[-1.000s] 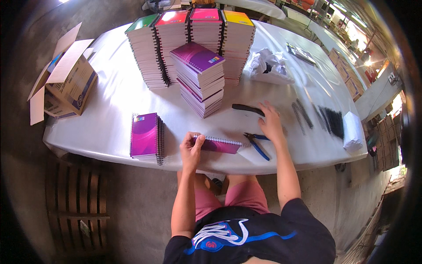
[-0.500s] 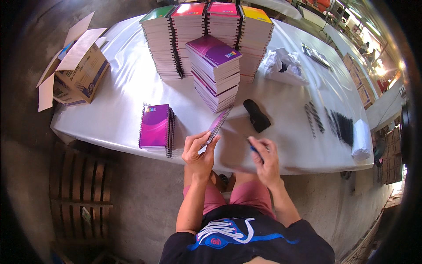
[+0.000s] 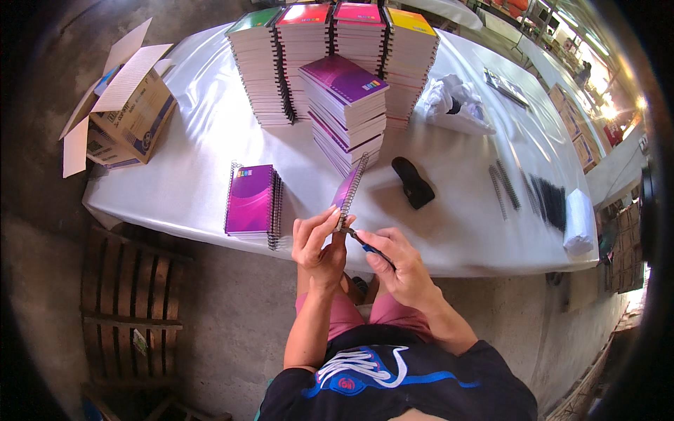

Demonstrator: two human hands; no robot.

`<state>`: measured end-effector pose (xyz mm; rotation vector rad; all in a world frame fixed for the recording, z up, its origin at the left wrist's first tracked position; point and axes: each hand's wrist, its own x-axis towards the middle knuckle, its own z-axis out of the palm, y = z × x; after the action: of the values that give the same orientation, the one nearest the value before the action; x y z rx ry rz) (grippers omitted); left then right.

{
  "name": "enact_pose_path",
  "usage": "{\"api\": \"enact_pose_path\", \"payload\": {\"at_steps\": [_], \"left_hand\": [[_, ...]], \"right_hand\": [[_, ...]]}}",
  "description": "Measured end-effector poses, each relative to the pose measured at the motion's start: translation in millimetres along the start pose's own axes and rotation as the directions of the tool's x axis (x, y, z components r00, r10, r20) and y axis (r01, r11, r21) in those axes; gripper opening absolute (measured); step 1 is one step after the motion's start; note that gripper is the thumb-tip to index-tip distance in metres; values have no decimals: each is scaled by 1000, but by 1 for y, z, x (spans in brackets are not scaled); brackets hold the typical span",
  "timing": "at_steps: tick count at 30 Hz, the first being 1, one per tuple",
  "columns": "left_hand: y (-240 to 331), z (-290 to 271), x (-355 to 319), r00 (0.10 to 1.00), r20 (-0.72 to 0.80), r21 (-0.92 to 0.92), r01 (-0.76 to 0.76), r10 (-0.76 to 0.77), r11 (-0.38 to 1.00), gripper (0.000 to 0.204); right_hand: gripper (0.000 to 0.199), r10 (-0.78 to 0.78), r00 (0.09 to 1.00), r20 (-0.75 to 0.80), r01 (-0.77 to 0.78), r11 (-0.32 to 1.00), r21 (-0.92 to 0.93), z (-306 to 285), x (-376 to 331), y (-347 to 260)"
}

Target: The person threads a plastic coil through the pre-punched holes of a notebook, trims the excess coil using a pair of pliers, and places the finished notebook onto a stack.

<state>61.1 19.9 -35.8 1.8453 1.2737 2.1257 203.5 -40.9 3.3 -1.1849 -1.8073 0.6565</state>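
Held on edge above the table's front, a purple spiral notebook (image 3: 345,191) is gripped near its lower end by my left hand (image 3: 319,242). Its wire coil faces right. My right hand (image 3: 401,265) is closed round blue-and-black handled pliers (image 3: 371,248), whose tip meets the coil's lower end. Left of my hands lies a stack of coil-bound purple notebooks (image 3: 250,200). Beyond them rises a taller stack of purple-covered books (image 3: 345,105) without visible coils. A black curved object (image 3: 413,184) rests on the table to the right.
At the back stand tall bound stacks with green (image 3: 256,21), red, pink and yellow covers (image 3: 411,23). An opened cardboard box (image 3: 133,112) sits at the left. On the right are a white plastic bag (image 3: 458,105), loose black coils (image 3: 546,200) and a white roll (image 3: 578,222).
My right hand has moved left and brought the pliers to the lower end of the notebook's coil. My left hand keeps hold of the notebook, now tilted more upright.
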Motion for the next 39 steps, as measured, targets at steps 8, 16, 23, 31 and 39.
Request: {"api": "enact_pose_path", "payload": {"at_steps": [8,16,23,31,39], "left_hand": [[4,0,-5,999,34,-63,31,-29,998,27],[1,-7,-1,792,40,-539,530,-609,655,16],[-5,-27,4,710,34,-619,567,-703,543,14],[14,-72,41,762,-167,-627,408,-626,664,18],[-60,-118,46,885,-203,482,464,-420,743,25]], "right_hand": [[35,348,820,455,-569,404,717,-12,-8,1],[36,201,961,-189,-266,856,-443,-43,-30,53],[52,223,952,-207,-304,732,-610,-36,-28,76],[46,224,974,-28,-119,612,782,58,97,0],[37,18,971,237,-20,1000,7,122,202,22]]}}
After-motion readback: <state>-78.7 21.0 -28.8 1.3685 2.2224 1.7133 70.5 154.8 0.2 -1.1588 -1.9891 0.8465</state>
